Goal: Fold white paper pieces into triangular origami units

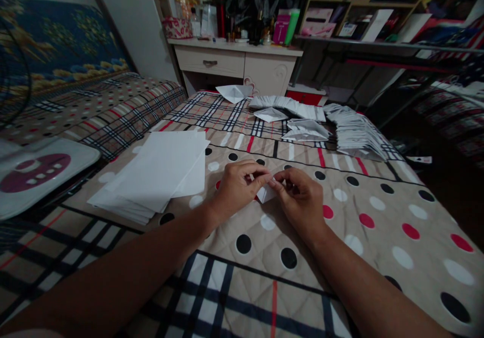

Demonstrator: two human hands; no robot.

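A small folded piece of white paper [265,193] is pinched between my two hands above the dotted bedspread. My left hand [244,180] grips its upper left part with thumb and fingers. From the other side my right hand [300,192] closes thumb and fingers on the same paper, and the fingertips of both hands meet at its top. Much of the paper is hidden behind the fingers. Left of my hands lies a stack of flat white sheets [162,164], its edges uneven.
Toward the far edge of the bed [223,302] lie folded paper boats [306,130] and long rows of folded white paper [355,132]. A white fan base [41,171] stands at the left. Beyond the bed are a cluttered dresser [212,63] and shelves [359,2].
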